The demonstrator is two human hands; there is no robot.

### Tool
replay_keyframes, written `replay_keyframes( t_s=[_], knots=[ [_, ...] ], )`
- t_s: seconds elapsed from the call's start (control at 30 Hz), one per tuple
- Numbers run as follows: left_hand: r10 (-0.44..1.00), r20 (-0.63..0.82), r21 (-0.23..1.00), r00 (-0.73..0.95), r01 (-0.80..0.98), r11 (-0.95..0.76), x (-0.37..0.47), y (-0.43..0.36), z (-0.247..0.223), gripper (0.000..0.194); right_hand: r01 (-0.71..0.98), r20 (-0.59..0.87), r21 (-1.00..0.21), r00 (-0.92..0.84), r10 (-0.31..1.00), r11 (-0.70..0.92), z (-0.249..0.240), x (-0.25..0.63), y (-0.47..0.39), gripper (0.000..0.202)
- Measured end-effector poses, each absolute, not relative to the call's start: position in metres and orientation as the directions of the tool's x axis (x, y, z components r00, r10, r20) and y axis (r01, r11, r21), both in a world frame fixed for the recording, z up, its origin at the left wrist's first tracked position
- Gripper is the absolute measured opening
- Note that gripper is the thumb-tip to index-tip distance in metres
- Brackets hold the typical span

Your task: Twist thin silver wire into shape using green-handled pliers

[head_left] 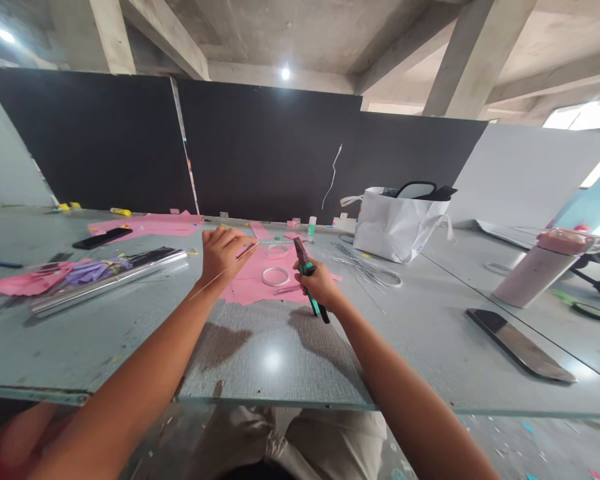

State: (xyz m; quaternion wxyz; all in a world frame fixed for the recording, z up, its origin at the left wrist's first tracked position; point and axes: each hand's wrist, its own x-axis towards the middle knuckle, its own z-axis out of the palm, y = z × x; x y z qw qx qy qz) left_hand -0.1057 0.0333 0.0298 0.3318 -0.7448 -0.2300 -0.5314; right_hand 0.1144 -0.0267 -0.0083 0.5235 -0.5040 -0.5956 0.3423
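Observation:
My left hand (225, 252) is closed in a pinch on a thin wire (207, 285), whose one end trails back over the wrist. My right hand (320, 283) is wrapped round the green and black handles of a pair of pliers (301, 250), its jaws pointing up and away from me. Both hands are above the table, with pink paper (245, 283) between and behind them. On that paper lie a silvery ring (275, 277) and a second ring (277, 249) farther back. Whether the wire touches the plier jaws I cannot tell.
Loose wires (363, 263) lie right of the paper, before a white bag (400, 223). A glue stick (312, 229) stands at the back. To the left are a foil roll (105, 283) and a black phone (103, 238); to the right, a pink bottle (535, 270) and a dark flat slab (520, 343).

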Motion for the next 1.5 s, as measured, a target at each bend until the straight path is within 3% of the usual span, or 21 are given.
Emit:
replay_keyframes(
  t_s=[0.23, 0.43, 0.53, 0.63, 0.77, 0.87, 1.03, 1.27, 1.37, 1.5],
  knots=[
    [-0.016, 0.946, -0.256, 0.325, 0.714, -0.651, -0.107, 0.033, 0.031, 0.012, 0.259, 0.287, -0.929, 0.056, 0.956, 0.263, -0.008, 0.115, -0.027, 0.018],
    [0.11, 0.959, -0.121, 0.26, 0.732, -0.67, -0.102, 0.028, 0.029, 0.021, 0.351, 0.353, -0.882, 0.056, 0.934, 0.313, -0.01, 0.114, -0.026, 0.018],
    [0.242, 0.957, 0.057, 0.158, 0.718, -0.693, -0.094, 0.025, 0.031, 0.021, 0.428, 0.408, -0.84, 0.096, 0.908, 0.333, -0.008, 0.11, -0.027, 0.016],
    [0.487, 0.872, 0.357, 0.042, 0.627, -0.693, -0.088, 0.025, 0.035, 0.018, 0.53, 0.482, -0.774, 0.141, 0.865, 0.345, -0.005, 0.109, -0.031, 0.016],
    [0.878, 0.47, 0.822, 0.096, 0.317, -0.474, -0.088, 0.031, 0.039, 0.015, 0.743, 0.531, -0.614, 0.138, 0.836, 0.267, -0.001, 0.114, -0.037, 0.025],
    [0.968, 0.199, 0.962, 0.153, 0.158, -0.222, -0.092, 0.032, 0.041, 0.014, 0.865, 0.552, -0.457, 0.095, 0.828, 0.206, 0.001, 0.118, -0.04, 0.03],
    [0.953, -0.065, 0.998, 0.296, -0.002, 0.069, -0.097, 0.03, 0.046, 0.008, 0.923, 0.582, -0.345, 0.066, 0.811, 0.172, 0.003, 0.119, -0.041, 0.028],
    [0.839, -0.171, 0.963, 0.517, -0.091, 0.253, -0.102, 0.032, 0.047, 0.007, 0.932, 0.634, -0.323, 0.084, 0.769, 0.164, -0.001, 0.124, -0.037, 0.031],
    [0.87, -0.096, 0.985, 0.484, -0.077, 0.152, -0.101, 0.034, 0.043, 0.011, 0.932, 0.661, -0.317, 0.084, 0.746, 0.176, -0.002, 0.125, -0.036, 0.034],
    [0.924, 0.255, 0.966, 0.284, -0.034, -0.256, -0.095, 0.032, 0.041, 0.026, 0.908, 0.617, -0.392, 0.141, 0.774, 0.147, -0.001, 0.124, -0.037, 0.037]
  ],
)
